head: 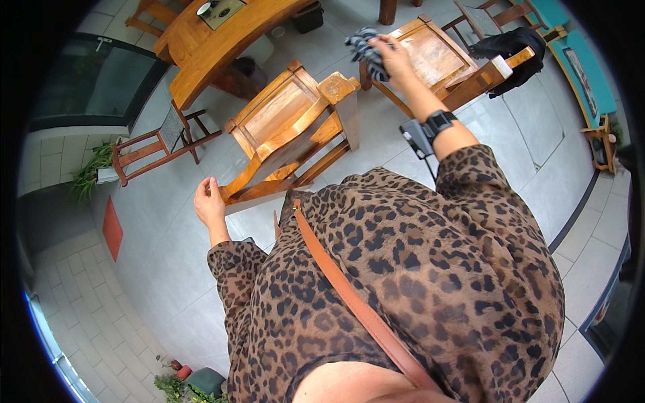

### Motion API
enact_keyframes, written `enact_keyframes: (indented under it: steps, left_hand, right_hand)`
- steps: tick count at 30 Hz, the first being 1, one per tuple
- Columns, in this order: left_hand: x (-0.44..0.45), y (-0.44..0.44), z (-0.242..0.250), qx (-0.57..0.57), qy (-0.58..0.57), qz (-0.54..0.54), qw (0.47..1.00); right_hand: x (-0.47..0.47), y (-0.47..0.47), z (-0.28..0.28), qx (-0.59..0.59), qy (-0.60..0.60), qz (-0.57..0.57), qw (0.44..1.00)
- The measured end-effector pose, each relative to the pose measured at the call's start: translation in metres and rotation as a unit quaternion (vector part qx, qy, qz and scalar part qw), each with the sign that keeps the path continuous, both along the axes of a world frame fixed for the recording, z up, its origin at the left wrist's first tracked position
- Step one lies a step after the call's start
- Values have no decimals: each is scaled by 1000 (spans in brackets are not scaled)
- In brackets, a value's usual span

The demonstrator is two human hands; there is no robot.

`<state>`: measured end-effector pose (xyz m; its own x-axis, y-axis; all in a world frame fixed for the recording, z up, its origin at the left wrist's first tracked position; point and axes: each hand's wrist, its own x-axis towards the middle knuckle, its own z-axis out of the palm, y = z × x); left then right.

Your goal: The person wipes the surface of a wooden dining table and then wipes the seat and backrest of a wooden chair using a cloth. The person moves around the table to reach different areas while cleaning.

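My right hand [398,63] grips a crumpled cloth [367,50] with dark and pale stripes, held in front of a wooden chair [431,50] with a panelled seat. A black strap with a small device [421,136] is on my right wrist. My left hand [209,201] is at the end of the top rail of a nearer wooden chair [282,113]; the fingers are curled, and whether they grip the rail I cannot tell. This chair stands between my two hands, its seat facing away from me.
A curved wooden table [216,45] with a cup [204,9] stands beyond the chairs. Small woven-seat chairs [171,131] stand left and far right. A dark garment [514,55] hangs at the right chair. A turquoise-cushioned bench [582,75] lines the right. Potted plants [194,385] stand lower left.
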<state>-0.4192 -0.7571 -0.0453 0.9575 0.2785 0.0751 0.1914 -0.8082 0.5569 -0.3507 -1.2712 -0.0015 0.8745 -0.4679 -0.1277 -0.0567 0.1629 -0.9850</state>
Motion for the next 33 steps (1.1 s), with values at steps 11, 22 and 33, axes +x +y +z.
enact_keyframes:
  steps: [11, 22, 33]
  left_hand:
    - [-1, 0, -4, 27, 40, 18, 999]
    - [-9, 6, 2, 33, 22, 19, 999]
    - [-14, 21, -13, 16, 28, 32, 999]
  right_hand:
    - [-37, 11, -31, -465, 19, 344, 816]
    - [11, 22, -19, -532, 105, 423, 726]
    - [-41, 32, -41, -193, -70, 169, 964]
